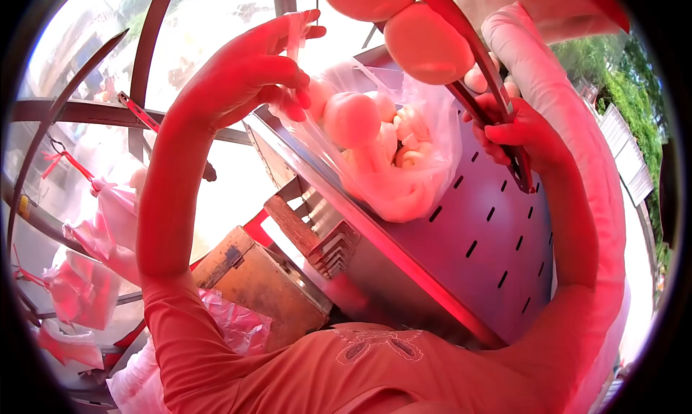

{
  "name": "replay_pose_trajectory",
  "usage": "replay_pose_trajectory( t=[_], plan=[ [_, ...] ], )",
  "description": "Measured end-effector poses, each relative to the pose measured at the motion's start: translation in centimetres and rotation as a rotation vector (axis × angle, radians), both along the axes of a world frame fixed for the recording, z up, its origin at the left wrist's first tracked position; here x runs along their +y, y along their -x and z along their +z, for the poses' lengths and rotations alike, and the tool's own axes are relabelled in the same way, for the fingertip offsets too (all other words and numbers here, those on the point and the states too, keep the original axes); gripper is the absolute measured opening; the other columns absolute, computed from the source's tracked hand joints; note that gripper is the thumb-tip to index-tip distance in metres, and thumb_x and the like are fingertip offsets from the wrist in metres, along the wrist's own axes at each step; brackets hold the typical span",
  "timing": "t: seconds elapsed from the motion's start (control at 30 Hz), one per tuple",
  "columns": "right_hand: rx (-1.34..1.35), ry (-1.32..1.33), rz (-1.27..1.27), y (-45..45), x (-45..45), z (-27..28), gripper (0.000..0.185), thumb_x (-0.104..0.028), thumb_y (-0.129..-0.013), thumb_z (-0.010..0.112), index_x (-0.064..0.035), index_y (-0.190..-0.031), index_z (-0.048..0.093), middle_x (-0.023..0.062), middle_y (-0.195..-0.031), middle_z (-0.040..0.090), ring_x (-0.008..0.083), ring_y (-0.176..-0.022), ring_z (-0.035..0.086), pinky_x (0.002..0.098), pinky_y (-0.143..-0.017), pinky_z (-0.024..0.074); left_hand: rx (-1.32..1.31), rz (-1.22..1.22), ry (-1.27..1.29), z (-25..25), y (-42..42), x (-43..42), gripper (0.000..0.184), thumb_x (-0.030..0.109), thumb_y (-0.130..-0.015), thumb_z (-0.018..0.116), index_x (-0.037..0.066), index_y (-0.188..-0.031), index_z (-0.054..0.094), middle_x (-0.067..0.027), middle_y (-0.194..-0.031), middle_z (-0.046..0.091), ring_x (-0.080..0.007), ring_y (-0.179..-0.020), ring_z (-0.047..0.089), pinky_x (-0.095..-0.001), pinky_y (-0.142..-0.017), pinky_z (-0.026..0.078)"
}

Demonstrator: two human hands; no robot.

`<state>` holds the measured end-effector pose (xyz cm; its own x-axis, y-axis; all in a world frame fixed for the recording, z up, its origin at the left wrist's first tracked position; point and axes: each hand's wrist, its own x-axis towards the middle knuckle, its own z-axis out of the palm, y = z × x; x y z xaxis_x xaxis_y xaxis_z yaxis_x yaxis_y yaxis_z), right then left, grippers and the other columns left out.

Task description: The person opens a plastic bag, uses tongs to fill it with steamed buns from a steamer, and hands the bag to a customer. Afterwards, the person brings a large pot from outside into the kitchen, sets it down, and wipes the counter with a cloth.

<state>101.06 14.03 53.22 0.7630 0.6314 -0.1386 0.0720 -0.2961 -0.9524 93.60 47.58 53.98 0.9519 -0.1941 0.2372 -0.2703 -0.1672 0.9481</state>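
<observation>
Red light soaks the slotted metal counter [440, 259], and over it the left hand [252, 79] has its grip pinched on the rim of a clear plastic bag [445, 144], pale round pieces [352, 120] bunched inside! Across from it, the right hand [525, 129] wraps its grip around dark tongs [520, 170], a big round piece [430, 45] between their arms!

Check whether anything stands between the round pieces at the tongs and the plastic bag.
Nothing visible stands between the round pieces at the tongs and the plastic bag; the left hand holds its edge to one side.
</observation>
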Motion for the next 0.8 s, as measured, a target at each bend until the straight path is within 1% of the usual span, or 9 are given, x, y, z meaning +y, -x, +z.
replay_pose_trajectory(
  t=[0.1,0.2,0.3,0.33,0.4,0.5,0.7,0.77,0.8],
  plan=[
    [0.204,0.125,0.075,1.8,-0.7,-1.9,0.024,-0.012,-0.074,0.067,-0.0026,-0.093,0.055,0.0006,-0.065,0.049,0.0068,-0.047,0.042,0.0204,-0.042,0.0334,0.014,0.048,-0.022,-0.3,0.3,0.6,0.070,-0.002,-0.072,0.056,0.000,-0.136,0.027,-0.0195,-0.134,0.036,-0.0197,-0.068,0.064,-0.0284,-0.061,0.055],
    [0.128,0.236,-0.113,0.1,-2.1,-4.1,0.026,-0.013,-0.074,0.068,-0.0014,-0.092,0.055,0.0019,-0.067,0.051,0.0082,-0.049,0.046,0.0229,-0.045,0.0368,-0.090,0.028,-0.098,-1.2,0.6,1.0,0.076,-0.001,-0.071,0.054,0.005,-0.139,0.021,-0.0245,-0.138,0.028,-0.0176,-0.064,0.063,-0.0269,-0.059,0.054],
    [-0.614,0.418,-0.216,-3.6,-2.5,-6.0,0.029,-0.014,-0.073,0.069,-0.0006,-0.093,0.053,0.0050,-0.069,0.053,0.0122,-0.055,0.052,0.0264,-0.051,0.0420,-0.027,-0.044,-0.128,-1.5,0.5,0.2,0.080,0.000,-0.071,0.056,0.010,-0.141,0.020,-0.0273,-0.137,0.026,-0.0173,-0.062,0.063,-0.0262,-0.058,0.053],
    [-0.842,0.474,-0.193,-3.7,-2.1,-5.8,0.034,-0.015,-0.071,0.071,-0.0005,-0.096,0.052,0.0092,-0.072,0.057,0.0186,-0.066,0.058,0.0315,-0.060,0.0458,-0.050,-0.027,-0.202,-1.7,0.2,-0.4,0.083,0.001,-0.070,0.057,0.014,-0.142,0.016,-0.0277,-0.138,0.025,-0.0170,-0.062,0.063,-0.0260,-0.057,0.053],
    [-1.017,0.649,-0.249,-3.4,0.2,-5.6,0.038,-0.015,-0.070,0.072,-0.0012,-0.098,0.052,0.0112,-0.076,0.059,0.0220,-0.070,0.059,0.0341,-0.064,0.0459,-0.073,-0.016,-0.182,-1.5,-0.4,-1.0,0.085,0.000,-0.070,0.057,0.014,-0.142,0.015,-0.0283,-0.138,0.024,-0.0172,-0.062,0.063,-0.0261,-0.058,0.053],
    [-1.190,0.493,-0.256,-4.1,0.3,-6.5,0.043,-0.016,-0.067,0.074,-0.0028,-0.101,0.051,0.0131,-0.085,0.061,0.0259,-0.076,0.060,0.0379,-0.067,0.0464,-0.069,-0.003,-0.127,-1.6,-1.0,-1.1,0.084,0.001,-0.071,0.057,0.013,-0.142,0.015,-0.0285,-0.138,0.023,-0.0192,-0.065,0.064,-0.0272,-0.060,0.054],
    [-1.027,0.396,-0.138,-1.3,0.1,-3.2,0.040,-0.012,-0.066,0.074,-0.0030,-0.098,0.052,0.0123,-0.085,0.060,0.0259,-0.083,0.059,0.0365,-0.071,0.0454,-0.071,0.044,0.044,-1.7,-1.3,0.0,0.080,0.000,-0.073,0.057,0.007,-0.141,0.017,-0.0267,-0.134,0.031,-0.0200,-0.068,0.064,-0.0269,-0.061,0.053],
    [-1.265,0.678,-0.117,-0.5,2.2,-4.8,0.047,-0.019,-0.065,0.074,-0.0028,-0.102,0.050,0.0124,-0.092,0.055,0.0313,-0.091,0.054,0.0388,-0.076,0.0440,-0.041,0.045,0.087,-1.4,-2.0,-0.6,0.078,-0.002,-0.073,0.056,0.008,-0.140,0.020,-0.0237,-0.133,0.036,-0.0163,-0.066,0.061,-0.0245,-0.057,0.051],
    [-1.192,0.653,-0.063,-0.4,3.0,-5.5,0.049,-0.021,-0.065,0.074,-0.0022,-0.103,0.049,0.0135,-0.095,0.054,0.0318,-0.093,0.053,0.0388,-0.076,0.0439,0.005,0.040,0.123,-1.3,-2.2,-0.8,0.074,-0.002,-0.074,0.053,0.006,-0.140,0.020,-0.0232,-0.131,0.040,-0.0156,-0.066,0.058,-0.0231,-0.056,0.049]
  ],
)
